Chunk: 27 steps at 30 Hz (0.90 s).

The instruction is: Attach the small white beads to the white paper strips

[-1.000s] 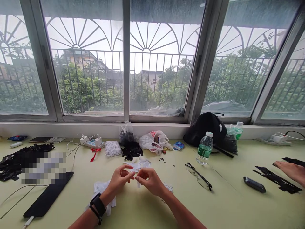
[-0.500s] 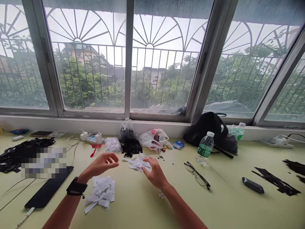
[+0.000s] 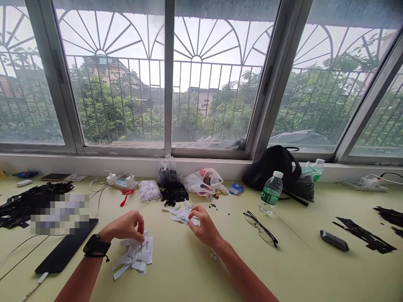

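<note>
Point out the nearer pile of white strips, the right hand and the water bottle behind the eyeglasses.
Nearer pile of white strips [image 3: 138,256]: head view, on overlapping strips mid-pile.
Right hand [image 3: 204,228]: head view, on the back of the hand.
Water bottle [image 3: 270,196]: head view, on its green label.

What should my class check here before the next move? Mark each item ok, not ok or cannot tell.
1. Left hand at the near white strips: ok.
2. Right hand at the far white strips: ok.
3. Strip firmly held in either hand: cannot tell, fingers hide it.
4. Near white strips neatly stacked: not ok, they lie jumbled.
5. Bottle upright and capped: ok.
6. Glasses apart from both hands: ok.
</note>
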Motion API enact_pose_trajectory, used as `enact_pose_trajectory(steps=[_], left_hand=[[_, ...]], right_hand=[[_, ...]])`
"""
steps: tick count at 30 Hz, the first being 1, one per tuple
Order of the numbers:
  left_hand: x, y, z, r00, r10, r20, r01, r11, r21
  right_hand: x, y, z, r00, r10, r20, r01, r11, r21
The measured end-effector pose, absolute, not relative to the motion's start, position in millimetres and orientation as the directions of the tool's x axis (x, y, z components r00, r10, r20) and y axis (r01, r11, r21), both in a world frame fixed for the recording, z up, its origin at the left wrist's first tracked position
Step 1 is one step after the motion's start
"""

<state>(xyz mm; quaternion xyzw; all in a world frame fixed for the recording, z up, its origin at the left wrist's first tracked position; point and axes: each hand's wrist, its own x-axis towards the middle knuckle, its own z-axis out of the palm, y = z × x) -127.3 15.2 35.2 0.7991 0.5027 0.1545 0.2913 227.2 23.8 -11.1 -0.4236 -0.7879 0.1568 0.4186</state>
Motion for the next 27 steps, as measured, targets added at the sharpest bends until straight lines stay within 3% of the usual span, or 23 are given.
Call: enact_pose_trajectory(steps=[8, 15, 23, 27], left_hand=[[-110, 6, 51, 0.494, 0.868, 0.046, 0.333, -0.238, 0.912], [-86, 7, 46, 0.323, 0.938, 0.128, 0.208, -0.202, 0.957], [-56, 8, 32, 0.299, 0.946, 0.125, -0.006, -0.129, 0.992], [-43, 9, 21, 0.296, 0.952, 0.084, -0.05, -0.072, 0.996]], right_hand=[[230, 24, -10, -0.308, 0.828, 0.468, 0.507, 0.559, -0.656], [242, 34, -1, -0.319, 0.856, 0.406, 0.502, 0.516, -0.694], [284, 43, 14, -0.446, 0.889, 0.106, 0.509, 0.349, -0.787], [303, 49, 10, -0.433, 0.901, 0.014, 0.599, 0.299, -0.743]])
